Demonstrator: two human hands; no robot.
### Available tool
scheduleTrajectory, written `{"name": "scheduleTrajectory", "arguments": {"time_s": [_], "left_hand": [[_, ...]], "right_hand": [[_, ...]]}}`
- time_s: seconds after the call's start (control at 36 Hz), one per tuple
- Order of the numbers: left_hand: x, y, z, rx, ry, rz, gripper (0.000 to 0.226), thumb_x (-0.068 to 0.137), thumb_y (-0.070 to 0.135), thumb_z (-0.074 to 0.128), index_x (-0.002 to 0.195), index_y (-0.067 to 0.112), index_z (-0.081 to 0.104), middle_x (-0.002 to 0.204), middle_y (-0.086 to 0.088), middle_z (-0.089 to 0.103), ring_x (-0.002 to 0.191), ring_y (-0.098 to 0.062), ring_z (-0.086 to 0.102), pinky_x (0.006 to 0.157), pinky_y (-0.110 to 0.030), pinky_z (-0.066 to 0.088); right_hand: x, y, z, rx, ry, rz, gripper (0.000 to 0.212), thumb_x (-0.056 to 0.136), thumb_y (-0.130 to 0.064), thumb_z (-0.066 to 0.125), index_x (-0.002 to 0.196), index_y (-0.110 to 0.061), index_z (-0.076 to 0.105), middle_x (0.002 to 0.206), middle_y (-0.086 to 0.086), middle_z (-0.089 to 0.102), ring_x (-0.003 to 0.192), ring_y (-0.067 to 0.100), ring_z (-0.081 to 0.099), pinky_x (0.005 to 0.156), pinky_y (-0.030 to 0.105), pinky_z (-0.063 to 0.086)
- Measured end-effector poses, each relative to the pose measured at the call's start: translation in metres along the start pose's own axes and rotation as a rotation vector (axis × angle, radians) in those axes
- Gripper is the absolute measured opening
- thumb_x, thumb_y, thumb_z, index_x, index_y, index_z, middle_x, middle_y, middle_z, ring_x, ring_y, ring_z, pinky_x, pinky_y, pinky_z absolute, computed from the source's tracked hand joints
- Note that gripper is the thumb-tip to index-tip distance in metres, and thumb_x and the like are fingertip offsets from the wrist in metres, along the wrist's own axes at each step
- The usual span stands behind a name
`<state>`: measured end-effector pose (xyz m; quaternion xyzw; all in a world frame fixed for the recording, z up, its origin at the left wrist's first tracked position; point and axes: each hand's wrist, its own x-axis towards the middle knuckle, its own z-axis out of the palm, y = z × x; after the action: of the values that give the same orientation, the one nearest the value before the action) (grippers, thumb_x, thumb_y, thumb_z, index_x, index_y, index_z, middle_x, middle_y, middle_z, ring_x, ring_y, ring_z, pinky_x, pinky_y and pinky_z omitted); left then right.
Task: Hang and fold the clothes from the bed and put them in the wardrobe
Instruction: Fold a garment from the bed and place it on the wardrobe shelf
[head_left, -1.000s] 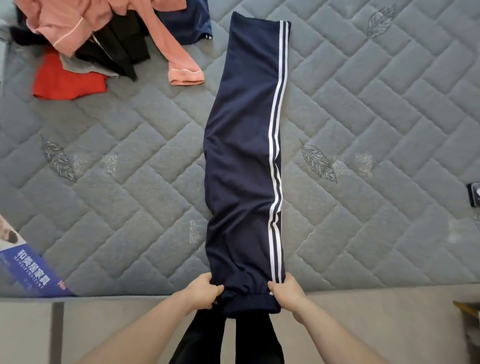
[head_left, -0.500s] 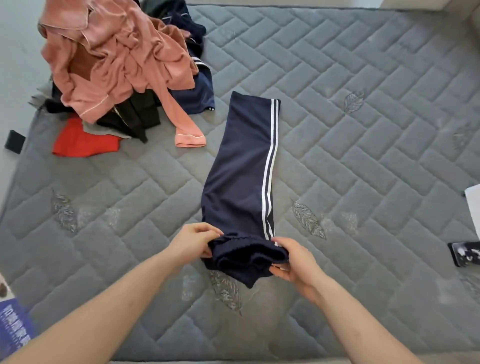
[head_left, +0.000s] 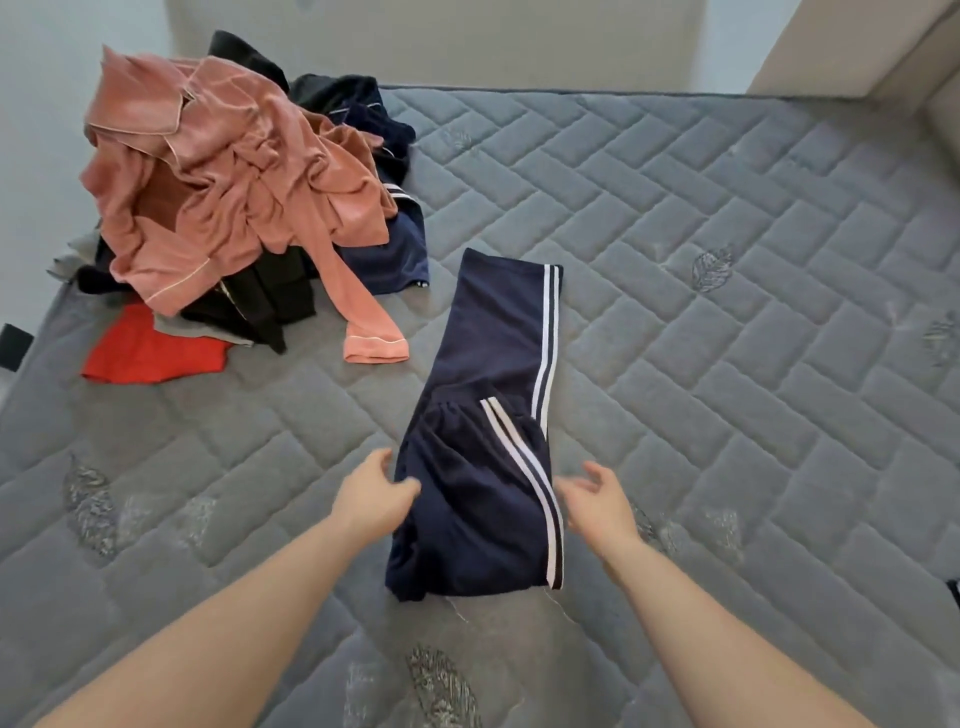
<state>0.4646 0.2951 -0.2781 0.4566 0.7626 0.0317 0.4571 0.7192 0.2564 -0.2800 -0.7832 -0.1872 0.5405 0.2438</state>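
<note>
1. Navy blue track trousers with two white side stripes lie on the grey quilted mattress of the bed, near its middle.
2. The trousers are folded over on themselves: the cuffed end lies doubled back on top of the leg portion, and its stripes run at a slant across the straight stripes of the layer beneath.
3. The fold sits at the near end; the far end of the lower layer extends away from the person, flat and square-edged.
4. The left hand rests against the left edge of the folded trousers, thumb and fingers touching the cloth; fingers loosely bent, with no firm grip visible.
5. The right hand is just beside the right, striped edge, fingers spread and relaxed, holding nothing. Contact with the cloth cannot be confirmed.
6. A heap of unfolded clothes occupies the far left corner of the bed, well apart from the trousers.
7. Topmost in the heap is a pink garment with pale piping; one sleeve trails toward the trousers, its cuff flat on the mattress.
8. Beneath it: black items, a dark blue piece, and a red garment at the near left edge of the heap.
</note>
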Motion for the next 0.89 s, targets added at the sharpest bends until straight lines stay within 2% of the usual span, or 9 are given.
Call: {"name": "scheduleTrajectory", "arguments": {"time_s": [0.06,0.14,0.28,0.42,0.47,0.56,0.61,0.81,0.89], "left_hand": [[-0.001,-0.023,0.010,0.076,-0.050,-0.015,0.069,0.089,0.030,0.070,0.148,0.008,0.044,0.146,-0.012,0.054,0.132,-0.030,0.054,0.099,-0.032,0.043],[0.002,-0.051,0.024,0.075,-0.120,-0.097,0.082,0.085,0.041,0.074,0.152,0.010,0.038,0.149,-0.010,0.050,0.133,-0.028,0.053,0.101,-0.034,0.044],[0.020,-0.071,0.052,-0.215,-0.264,-0.210,0.104,0.064,0.052,0.088,0.146,0.011,0.040,0.124,0.002,0.060,0.114,-0.020,0.063,0.103,-0.038,0.051],[0.029,-0.070,0.067,-0.268,-0.181,-0.210,0.099,0.072,0.039,0.091,0.146,0.011,0.032,0.136,-0.004,0.056,0.115,-0.022,0.059,0.097,-0.034,0.049],[0.030,-0.072,0.066,-0.248,-0.171,-0.227,0.087,0.076,0.039,0.088,0.141,0.012,0.036,0.132,-0.005,0.058,0.108,-0.021,0.059,0.089,-0.033,0.049],[0.031,-0.080,0.063,-0.217,-0.116,-0.182,0.033,0.081,0.031,0.083,0.105,0.013,0.068,0.103,-0.002,0.075,0.095,-0.020,0.071,0.082,-0.035,0.057],[0.023,-0.085,0.060,-0.228,-0.127,-0.131,0.009,0.085,0.024,0.080,0.089,0.018,0.074,0.087,0.004,0.077,0.093,-0.018,0.073,0.078,-0.030,0.057],[-0.034,-0.106,0.064,-0.083,-0.236,-0.122,0.014,0.098,0.030,0.061,0.110,0.028,0.057,0.109,0.002,0.067,0.100,-0.023,0.063,0.084,-0.035,0.051],[-0.072,-0.131,0.074,-0.018,-0.280,-0.101,0.018,0.099,0.028,0.059,0.117,0.027,0.060,0.111,0.003,0.069,0.107,-0.022,0.064,0.091,-0.033,0.049]], "right_hand": [[-0.002,0.025,-0.001,-0.175,0.034,0.018,0.076,0.085,-0.033,0.077,0.149,-0.016,0.040,0.139,0.006,0.056,0.125,0.025,0.057,0.107,0.037,0.041],[-0.001,0.051,0.003,-0.200,-0.007,0.075,0.086,0.082,-0.038,0.081,0.151,-0.012,0.038,0.147,0.010,0.052,0.134,0.025,0.052,0.113,0.036,0.036],[0.016,0.066,0.023,-0.138,-0.066,0.138,0.084,0.079,-0.040,0.083,0.147,-0.012,0.041,0.134,0.005,0.062,0.119,0.022,0.062,0.107,0.038,0.046],[0.043,0.083,0.041,-0.158,-0.001,0.126,0.104,0.058,-0.061,0.081,0.143,-0.015,0.042,0.132,0.003,0.061,0.117,0.024,0.062,0.104,0.042,0.049],[0.045,0.088,0.042,-0.162,0.013,0.148,0.082,0.066,-0.053,0.083,0.130,-0.014,0.048,0.123,0.004,0.064,0.109,0.025,0.065,0.098,0.041,0.053],[0.045,0.093,0.041,-0.175,-0.038,0.153,0.050,0.071,-0.050,0.080,0.106,-0.017,0.068,0.104,0.002,0.074,0.094,0.024,0.071,0.089,0.044,0.059],[0.043,0.101,0.039,-0.189,-0.069,0.144,0.040,0.072,-0.051,0.078,0.097,-0.020,0.073,0.098,0.000,0.076,0.091,0.023,0.073,0.087,0.044,0.060],[-0.008,0.139,0.033,-0.159,-0.127,0.213,0.035,0.081,-0.041,0.076,0.105,-0.017,0.070,0.104,0.001,0.074,0.095,0.025,0.071,0.086,0.046,0.061],[-0.048,0.165,0.029,-0.174,-0.130,0.311,0.031,0.088,-0.034,0.073,0.111,-0.015,0.064,0.105,0.007,0.072,0.089,0.030,0.072,0.072,0.048,0.063]]}}
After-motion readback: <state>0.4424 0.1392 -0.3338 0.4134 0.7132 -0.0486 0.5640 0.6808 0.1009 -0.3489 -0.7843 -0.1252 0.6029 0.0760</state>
